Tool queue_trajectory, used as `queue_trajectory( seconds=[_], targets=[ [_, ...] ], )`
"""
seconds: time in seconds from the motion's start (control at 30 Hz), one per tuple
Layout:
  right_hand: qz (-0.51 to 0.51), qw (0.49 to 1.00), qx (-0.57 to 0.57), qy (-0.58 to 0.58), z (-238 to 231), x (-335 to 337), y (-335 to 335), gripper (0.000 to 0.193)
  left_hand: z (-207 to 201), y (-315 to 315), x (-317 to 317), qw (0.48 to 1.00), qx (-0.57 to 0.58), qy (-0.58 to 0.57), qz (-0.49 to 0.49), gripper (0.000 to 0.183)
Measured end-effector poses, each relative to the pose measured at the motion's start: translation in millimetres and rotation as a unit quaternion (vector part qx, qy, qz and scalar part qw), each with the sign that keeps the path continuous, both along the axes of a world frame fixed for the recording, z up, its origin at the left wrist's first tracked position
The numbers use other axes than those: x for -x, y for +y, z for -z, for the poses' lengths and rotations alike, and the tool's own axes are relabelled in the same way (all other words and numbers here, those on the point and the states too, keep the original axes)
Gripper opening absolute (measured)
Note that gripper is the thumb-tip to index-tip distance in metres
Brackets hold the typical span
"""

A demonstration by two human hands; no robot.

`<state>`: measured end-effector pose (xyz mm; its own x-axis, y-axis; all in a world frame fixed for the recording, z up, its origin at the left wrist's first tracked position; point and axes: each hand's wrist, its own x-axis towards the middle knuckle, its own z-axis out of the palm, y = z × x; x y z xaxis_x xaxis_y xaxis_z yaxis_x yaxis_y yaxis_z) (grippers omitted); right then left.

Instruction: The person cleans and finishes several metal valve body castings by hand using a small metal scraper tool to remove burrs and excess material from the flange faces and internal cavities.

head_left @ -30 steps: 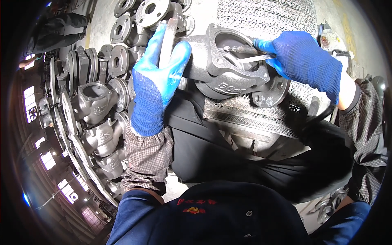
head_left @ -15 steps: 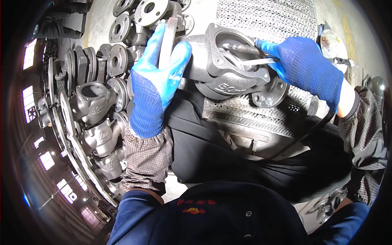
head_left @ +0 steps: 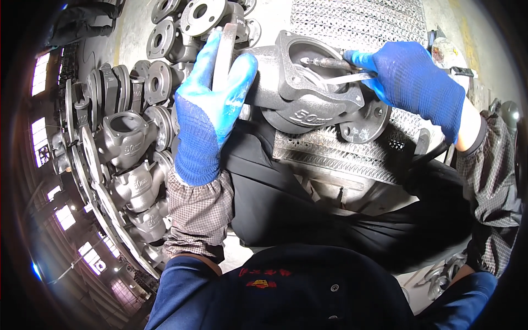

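A grey cast-metal valve body (head_left: 313, 113) lies with its square, round-mouthed opening tilted up in front of me. My left hand (head_left: 212, 107), in a blue coated glove, is closed round its left flange (head_left: 225, 55), seen edge-on between thumb and fingers. My gloved right hand (head_left: 410, 77) is closed at the right of the mouth. From it a slim rod-shaped tool (head_left: 325, 63) points left into the opening. Below the rod, a flat bright metal strip (head_left: 349, 78) also sticks out of that hand across the rim. The grip on both is hidden under the fingers.
Many similar valve bodies (head_left: 129, 137) stand packed at the left, with more flanged castings (head_left: 206, 16) at the far left. A perforated metal mat (head_left: 357, 22) lies under and beyond the work. A round, stained disc (head_left: 448, 55) is at the far right.
My right hand has shifted slightly, and the rod and strip have changed angle a little at the mouth. The left hand and the valve body stay nearly in place.
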<state>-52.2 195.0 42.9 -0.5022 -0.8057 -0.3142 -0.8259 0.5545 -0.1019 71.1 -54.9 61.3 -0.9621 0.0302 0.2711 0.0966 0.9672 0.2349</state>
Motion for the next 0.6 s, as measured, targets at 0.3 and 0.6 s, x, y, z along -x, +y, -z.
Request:
queue_trajectory(
  seconds=[0.3, 0.6],
  targets=[
    [-0.048, 0.997, 0.055, -0.021, 11, 22, -2, 0.022, 2, -3, -2, 0.998, 0.048, 0.02, 0.025, 0.034],
    [0.027, 0.994, 0.106, 0.03, 17, -6, 21, 0.029, 2, -1, 3, 0.996, 0.051, 0.047, 0.047, 0.032]
  ],
)
